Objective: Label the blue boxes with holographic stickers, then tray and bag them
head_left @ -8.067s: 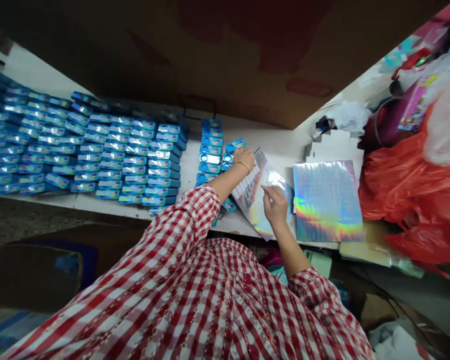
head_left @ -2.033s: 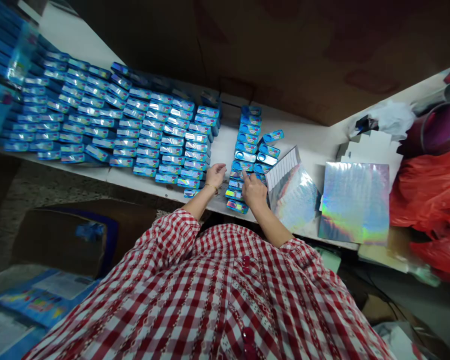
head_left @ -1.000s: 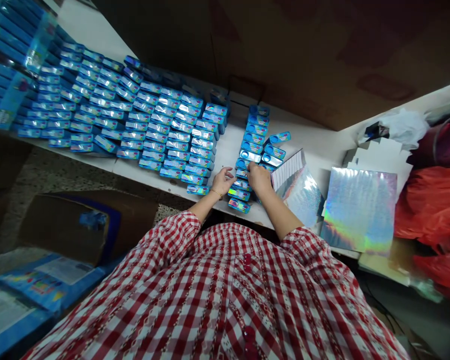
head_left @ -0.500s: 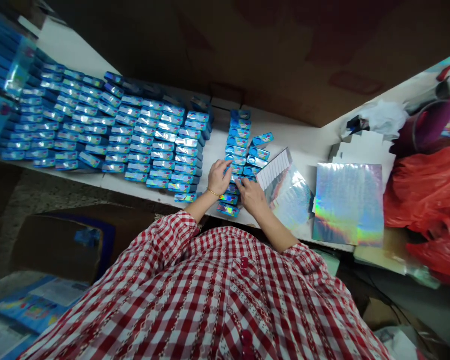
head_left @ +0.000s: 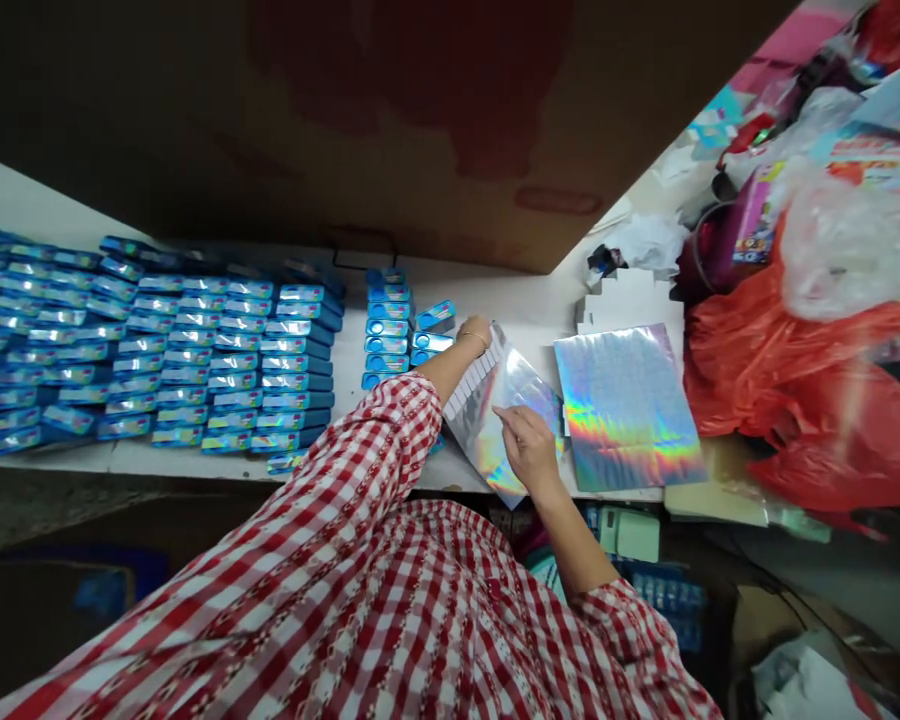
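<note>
A shiny silver sheet [head_left: 514, 400] with a row of white strips [head_left: 471, 385] lies slanted on the white table. My left hand [head_left: 476, 330], with a thin bracelet at the wrist, is at the sheet's far corner; its fingers are mostly hidden. Over the sheet's near part, my right hand [head_left: 531, 445] has its forefinger pointing left and its other fingers curled; anything between them is too small to make out. Left of the sheet stands a column of small blue boxes [head_left: 388, 328], with a few more blue boxes [head_left: 435, 315] beside my left hand.
Many rows of blue boxes [head_left: 229, 345] fill the table's left side. A second holographic sheet [head_left: 622, 400] lies to the right, near red plastic bags [head_left: 787, 390]. A large brown carton [head_left: 307, 130] stands along the back.
Both hands have left the column of blue boxes and moved onto the silver sheet, the left one reaching farther away. The view has turned to the right.
</note>
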Demonstrator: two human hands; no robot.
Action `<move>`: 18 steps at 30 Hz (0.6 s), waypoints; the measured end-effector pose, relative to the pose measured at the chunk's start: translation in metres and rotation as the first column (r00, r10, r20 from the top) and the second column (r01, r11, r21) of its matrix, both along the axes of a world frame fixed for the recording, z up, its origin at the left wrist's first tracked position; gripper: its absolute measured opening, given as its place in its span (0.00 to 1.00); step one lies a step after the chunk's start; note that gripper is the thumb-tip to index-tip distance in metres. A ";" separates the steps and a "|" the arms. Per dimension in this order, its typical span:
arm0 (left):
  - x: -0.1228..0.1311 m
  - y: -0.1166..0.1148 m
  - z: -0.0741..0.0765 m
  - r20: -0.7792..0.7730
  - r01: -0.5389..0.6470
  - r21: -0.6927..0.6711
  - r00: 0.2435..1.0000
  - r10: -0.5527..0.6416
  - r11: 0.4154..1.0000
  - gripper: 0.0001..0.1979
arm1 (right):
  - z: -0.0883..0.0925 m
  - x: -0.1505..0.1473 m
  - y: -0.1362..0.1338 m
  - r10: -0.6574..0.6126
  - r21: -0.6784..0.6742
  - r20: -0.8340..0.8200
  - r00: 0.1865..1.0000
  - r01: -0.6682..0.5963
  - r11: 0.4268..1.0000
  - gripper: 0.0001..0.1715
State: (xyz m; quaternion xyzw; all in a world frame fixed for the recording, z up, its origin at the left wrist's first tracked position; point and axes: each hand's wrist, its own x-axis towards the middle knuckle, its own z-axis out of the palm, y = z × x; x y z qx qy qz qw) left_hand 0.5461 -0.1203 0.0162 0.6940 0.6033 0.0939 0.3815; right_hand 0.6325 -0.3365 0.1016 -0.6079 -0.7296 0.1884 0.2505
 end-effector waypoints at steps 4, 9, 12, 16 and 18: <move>-0.015 -0.017 0.016 0.160 -0.019 0.050 0.987 0.011 0.999 0.10 | 0.006 0.025 0.040 -0.092 0.084 0.115 0.989 0.083 0.993 0.21; -0.033 -0.058 0.058 0.390 0.002 0.132 0.919 -0.054 0.991 0.13 | 0.022 0.041 0.102 -0.022 0.104 0.398 0.917 -0.021 0.994 0.22; -0.038 -0.074 0.070 0.449 -0.012 0.154 0.892 -0.059 0.988 0.12 | 0.026 0.043 0.115 0.123 0.051 0.498 0.858 -0.171 0.984 0.20; -0.039 -0.080 0.071 0.493 -0.026 0.139 0.869 -0.046 0.990 0.11 | 0.022 0.051 0.109 0.206 0.065 0.523 0.827 -0.280 0.958 0.21; -0.038 -0.080 0.071 0.524 -0.031 0.122 0.851 -0.038 0.992 0.11 | 0.018 0.056 0.105 0.212 0.079 0.509 0.834 -0.290 0.954 0.21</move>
